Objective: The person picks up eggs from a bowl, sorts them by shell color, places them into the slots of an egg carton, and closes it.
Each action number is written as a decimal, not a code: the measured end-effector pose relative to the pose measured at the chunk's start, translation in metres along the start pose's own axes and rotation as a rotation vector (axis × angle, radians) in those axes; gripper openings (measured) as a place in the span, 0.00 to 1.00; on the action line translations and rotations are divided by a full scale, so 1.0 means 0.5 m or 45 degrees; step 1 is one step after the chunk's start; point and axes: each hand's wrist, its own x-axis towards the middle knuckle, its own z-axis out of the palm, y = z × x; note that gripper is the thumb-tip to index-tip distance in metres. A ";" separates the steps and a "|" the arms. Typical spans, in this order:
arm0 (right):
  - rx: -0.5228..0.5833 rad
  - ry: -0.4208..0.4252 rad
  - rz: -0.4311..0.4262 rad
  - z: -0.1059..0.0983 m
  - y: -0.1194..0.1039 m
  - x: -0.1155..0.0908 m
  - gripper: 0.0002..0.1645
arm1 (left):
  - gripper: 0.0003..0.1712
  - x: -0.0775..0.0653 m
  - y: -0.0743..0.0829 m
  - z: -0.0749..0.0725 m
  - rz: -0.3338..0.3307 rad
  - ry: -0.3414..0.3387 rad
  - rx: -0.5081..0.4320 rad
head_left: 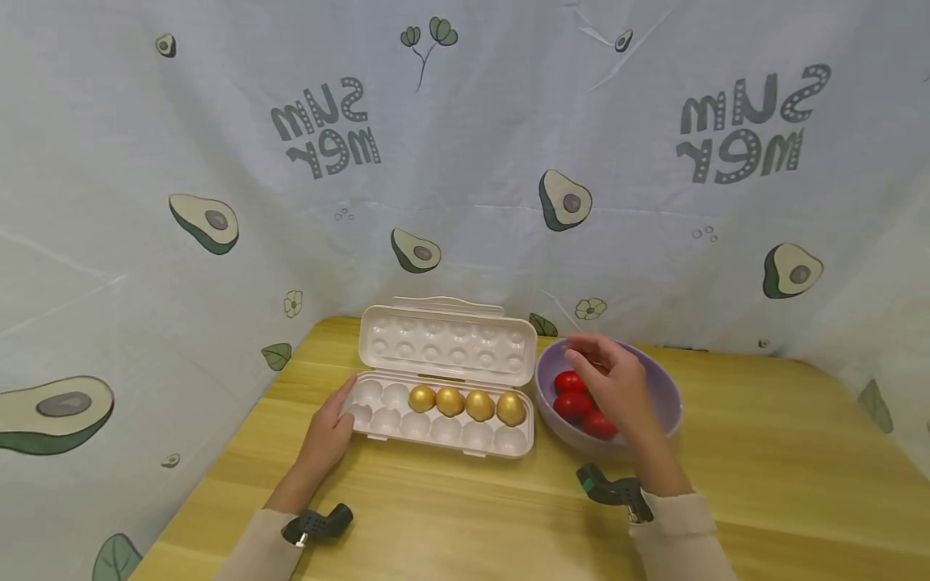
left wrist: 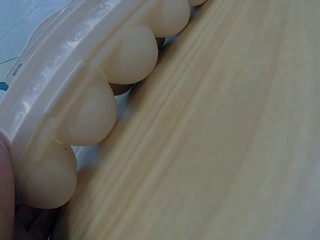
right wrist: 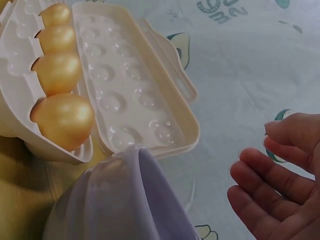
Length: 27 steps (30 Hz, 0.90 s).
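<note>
A cream plastic egg box (head_left: 436, 440) lies with its lid (head_left: 450, 347) folded back. Several golden eggs (head_left: 479, 405) fill part of its back row; the front row's cups hold none. My left hand (head_left: 328, 432) grips the box's left end, thumb on the rim and fingers underneath, as the left wrist view shows at the end cup (left wrist: 47, 175). To the right stands a lilac bowl (head_left: 664, 395) with red eggs (head_left: 572, 405) inside. Above the bowl is my right hand (head_left: 621, 383), its fingers loosely bent and nothing between them in the right wrist view.
The wooden table (head_left: 436, 516) extends in front of the box and to the right of the bowl. A pale cloth (head_left: 479, 194) printed with avocados hangs behind and along the left side. The bowl's rim (right wrist: 135, 152) stands close to the box's right end.
</note>
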 end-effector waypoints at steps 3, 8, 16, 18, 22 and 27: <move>-0.066 0.031 0.027 0.000 0.029 0.002 0.19 | 0.35 -0.001 -0.001 0.000 0.004 0.001 -0.002; -0.170 0.055 0.006 0.005 0.102 0.007 0.19 | 0.35 0.001 -0.002 0.000 0.021 0.005 -0.023; -0.300 -0.168 0.155 -0.010 0.046 -0.009 0.19 | 0.35 0.004 -0.002 0.001 0.017 0.014 -0.016; -0.306 -0.248 0.172 -0.013 0.031 -0.013 0.20 | 0.35 0.004 -0.001 0.001 0.019 0.014 -0.012; -0.352 -0.331 0.207 -0.014 0.023 -0.014 0.19 | 0.34 0.003 0.000 0.000 0.025 0.014 -0.007; -0.406 -0.370 0.239 -0.012 0.033 -0.015 0.17 | 0.33 0.003 -0.002 0.000 0.052 0.017 0.015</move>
